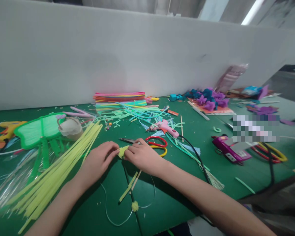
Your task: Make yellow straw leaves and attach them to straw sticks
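Left hand and right hand: fingers of both pinched narrow on a small fuzzy yellow piece, held between them over the green table. Just beyond the right hand, scissors; farther out, a pink hot-glue gun. Nearer the body, a yellow ball with thin cord. Bundle of yellow pipe cleaners beside the left hand.

I could read no words or numbers; the white marks on the purple case were too small.
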Tool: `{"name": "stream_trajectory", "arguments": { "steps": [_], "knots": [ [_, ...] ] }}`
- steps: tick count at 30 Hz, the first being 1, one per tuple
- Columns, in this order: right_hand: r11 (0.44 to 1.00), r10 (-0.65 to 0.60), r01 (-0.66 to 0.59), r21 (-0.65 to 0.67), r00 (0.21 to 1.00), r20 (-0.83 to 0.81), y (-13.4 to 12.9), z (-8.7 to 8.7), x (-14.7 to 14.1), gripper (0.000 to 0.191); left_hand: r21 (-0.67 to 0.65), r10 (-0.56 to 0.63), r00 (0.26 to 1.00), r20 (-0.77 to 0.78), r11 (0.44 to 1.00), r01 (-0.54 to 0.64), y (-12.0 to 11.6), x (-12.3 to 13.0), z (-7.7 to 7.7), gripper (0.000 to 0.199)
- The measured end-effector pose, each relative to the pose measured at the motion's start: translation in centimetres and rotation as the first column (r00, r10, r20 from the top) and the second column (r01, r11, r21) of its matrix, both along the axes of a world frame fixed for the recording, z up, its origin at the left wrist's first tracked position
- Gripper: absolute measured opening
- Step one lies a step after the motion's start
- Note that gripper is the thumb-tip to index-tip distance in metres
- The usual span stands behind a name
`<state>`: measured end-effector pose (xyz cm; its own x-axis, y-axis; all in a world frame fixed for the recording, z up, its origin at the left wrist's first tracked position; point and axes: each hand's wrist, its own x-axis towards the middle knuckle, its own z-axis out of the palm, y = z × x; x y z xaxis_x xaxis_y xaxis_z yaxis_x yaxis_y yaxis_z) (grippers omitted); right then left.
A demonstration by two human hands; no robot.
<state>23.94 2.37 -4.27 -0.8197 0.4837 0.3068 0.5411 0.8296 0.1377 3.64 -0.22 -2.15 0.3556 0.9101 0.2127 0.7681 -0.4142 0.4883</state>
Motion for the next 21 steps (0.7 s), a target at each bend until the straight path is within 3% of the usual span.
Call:
{"name": "stream_trajectory", "arguments": {
  "steps": [4, 11, 13, 15, 18, 21],
  "knots": [
    [1.000, 0.005, -0.005, -0.020, 1.000, -0.003, 0.3, -0.4, 0.2, 0.018, -0.220, 0.021, 0.992, 0.127, 0.975, 0.008, 0.5, -1.0, 0.3, 0.022],
    [0.999, -0.007, 0.006, -0.041, 1.000, -0.025, 0.3, -0.4, 0.2, 0.022, -0.314, -0.036, 0.959, 0.283, 0.941, 0.128, 0.7, -1.6, -0.3, 0.022],
    [0.999, -0.011, 0.010, -0.042, 1.000, -0.029, 0.3, -0.4, 0.2, 0.022, -0.260, -0.076, 0.966, 0.248, 0.955, 0.142, 0.8, -1.6, -0.4, 0.020],
    [0.999, -0.017, 0.016, -0.042, 0.999, -0.032, 0.3, -0.5, 0.2, 0.022, -0.112, -0.146, 0.976, 0.161, 0.980, 0.165, 1.0, -1.8, -0.5, 0.018],
    [0.999, -0.026, 0.025, -0.036, 0.999, -0.043, 0.3, -0.6, 0.1, 0.022, 0.081, -0.218, 0.975, 0.039, 0.973, 0.214, 1.3, -2.2, -0.9, 0.017],
    [0.999, -0.020, 0.018, -0.030, 0.999, -0.049, 0.3, -0.6, 0.0, 0.021, 0.119, -0.241, 0.970, -0.005, 0.963, 0.240, 1.5, -2.2, -1.2, 0.017]
  ]
}}
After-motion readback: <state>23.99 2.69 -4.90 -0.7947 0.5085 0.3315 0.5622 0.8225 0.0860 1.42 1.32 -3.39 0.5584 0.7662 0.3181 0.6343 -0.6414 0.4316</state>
